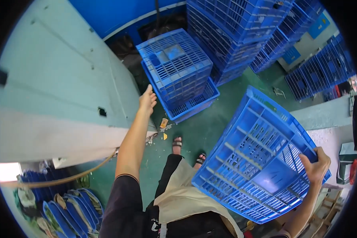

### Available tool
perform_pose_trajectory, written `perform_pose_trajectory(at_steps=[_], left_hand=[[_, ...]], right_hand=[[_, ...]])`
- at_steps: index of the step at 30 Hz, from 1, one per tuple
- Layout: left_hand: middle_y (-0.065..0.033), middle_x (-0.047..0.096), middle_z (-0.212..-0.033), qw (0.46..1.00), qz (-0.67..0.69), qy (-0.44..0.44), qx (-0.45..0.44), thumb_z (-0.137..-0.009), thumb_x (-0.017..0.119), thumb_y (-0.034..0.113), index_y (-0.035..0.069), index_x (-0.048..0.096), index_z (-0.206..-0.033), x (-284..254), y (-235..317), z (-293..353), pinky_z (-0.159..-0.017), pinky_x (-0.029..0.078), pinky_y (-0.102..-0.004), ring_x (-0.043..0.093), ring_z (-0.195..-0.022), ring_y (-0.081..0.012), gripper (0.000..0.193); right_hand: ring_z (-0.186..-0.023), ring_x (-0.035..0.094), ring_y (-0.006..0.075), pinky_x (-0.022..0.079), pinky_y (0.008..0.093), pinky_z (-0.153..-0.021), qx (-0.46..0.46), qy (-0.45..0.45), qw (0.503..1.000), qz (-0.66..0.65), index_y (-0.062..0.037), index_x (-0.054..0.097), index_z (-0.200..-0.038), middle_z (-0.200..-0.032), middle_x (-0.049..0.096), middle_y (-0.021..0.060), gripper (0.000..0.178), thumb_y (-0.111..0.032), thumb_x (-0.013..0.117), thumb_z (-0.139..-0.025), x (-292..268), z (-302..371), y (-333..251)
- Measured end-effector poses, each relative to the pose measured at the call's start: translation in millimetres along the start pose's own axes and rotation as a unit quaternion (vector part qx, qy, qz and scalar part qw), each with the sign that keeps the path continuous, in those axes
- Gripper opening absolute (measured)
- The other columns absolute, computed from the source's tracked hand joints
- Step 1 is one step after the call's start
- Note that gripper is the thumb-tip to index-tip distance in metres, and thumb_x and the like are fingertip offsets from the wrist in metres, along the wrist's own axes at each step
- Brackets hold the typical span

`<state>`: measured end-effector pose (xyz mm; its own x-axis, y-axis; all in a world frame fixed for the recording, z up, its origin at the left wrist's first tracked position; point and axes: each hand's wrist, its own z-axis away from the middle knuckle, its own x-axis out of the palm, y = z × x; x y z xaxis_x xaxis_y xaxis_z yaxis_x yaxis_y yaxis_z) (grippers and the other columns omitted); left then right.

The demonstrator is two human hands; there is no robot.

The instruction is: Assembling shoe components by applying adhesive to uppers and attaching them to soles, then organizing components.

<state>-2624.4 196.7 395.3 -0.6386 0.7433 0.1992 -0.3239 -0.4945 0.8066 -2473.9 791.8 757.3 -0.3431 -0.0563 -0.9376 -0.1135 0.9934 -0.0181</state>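
Note:
My right hand (316, 164) grips the rim of a blue plastic crate (246, 150). This slatted crate is tilted and held off the floor at my right side, its lattice facing me. My left arm reaches forward, and my left hand (148, 101) is close beside a pair of crates, holding nothing, its fingers loosely extended. Whether it touches the rim I cannot tell. In that pair, an upside-down blue crate (176, 63) sits inside an upright lower blue crate (194, 106) on the floor.
Tall stacks of blue crates (230, 43) rise behind the pair, with more crates (321, 71) at far right. A pale wall (63, 87) closes the left side. Paper scraps (164, 123) litter the green floor (146, 152). Several filled blue crates (71, 212) stand at lower left.

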Motion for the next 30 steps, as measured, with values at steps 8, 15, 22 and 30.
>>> perform_pose_trajectory(at_steps=[8, 15, 22, 30], left_hand=[[-0.0176, 0.067, -0.122, 0.998, 0.048, -0.019, -0.028, -0.093, 0.070, 0.038, -0.008, 0.063, -0.121, 64.3, -14.1, -282.7, -0.092, 0.052, -0.0326, 0.066, -0.104, -0.0252, 0.054], [-0.0196, 0.062, -0.131, 0.970, 0.165, -0.179, -0.010, -0.100, 0.060, 0.016, -0.002, 0.049, -0.138, 74.1, -46.2, -416.8, -0.093, 0.054, -0.0343, 0.065, -0.113, -0.0278, 0.043], [-0.0219, 0.063, -0.129, 0.958, 0.202, -0.190, 0.072, -0.097, 0.059, 0.005, -0.007, 0.045, -0.136, 167.9, 45.1, -330.2, -0.090, 0.055, -0.0311, 0.066, -0.112, -0.0268, 0.043], [-0.0180, 0.070, -0.114, 0.937, 0.160, -0.266, 0.160, -0.091, 0.056, 0.004, -0.012, 0.062, -0.121, 186.7, 163.1, -135.6, -0.094, 0.053, -0.0328, 0.068, -0.101, -0.0225, 0.034]], right_hand=[[-0.053, 0.040, 0.0211, 0.038, 0.0351, -0.053, -0.047, -0.005, 0.993, 0.110, -0.0035, 0.055, -0.075, -0.063, 0.046, 0.0056, 0.058, -0.055, 0.081, -0.070, 85.7, -78.9, -32.9], [-0.055, 0.043, 0.0231, 0.040, 0.0360, -0.059, -0.116, -0.009, 0.980, 0.159, -0.0045, 0.058, -0.080, -0.066, 0.050, 0.0057, 0.057, -0.057, 0.079, -0.071, 155.2, -140.0, -61.8], [-0.052, 0.041, 0.0219, 0.038, 0.0347, -0.055, -0.104, -0.049, 0.986, 0.123, -0.0034, 0.060, -0.075, -0.062, 0.047, 0.0061, 0.067, -0.069, 0.070, -0.074, 154.9, -113.8, -25.9], [-0.048, 0.042, 0.0201, 0.039, 0.0329, -0.049, -0.171, 0.062, 0.983, 0.035, -0.0034, 0.061, -0.076, -0.059, 0.047, 0.0031, 0.060, -0.062, 0.073, -0.078, 120.0, -6.1, 6.4]])
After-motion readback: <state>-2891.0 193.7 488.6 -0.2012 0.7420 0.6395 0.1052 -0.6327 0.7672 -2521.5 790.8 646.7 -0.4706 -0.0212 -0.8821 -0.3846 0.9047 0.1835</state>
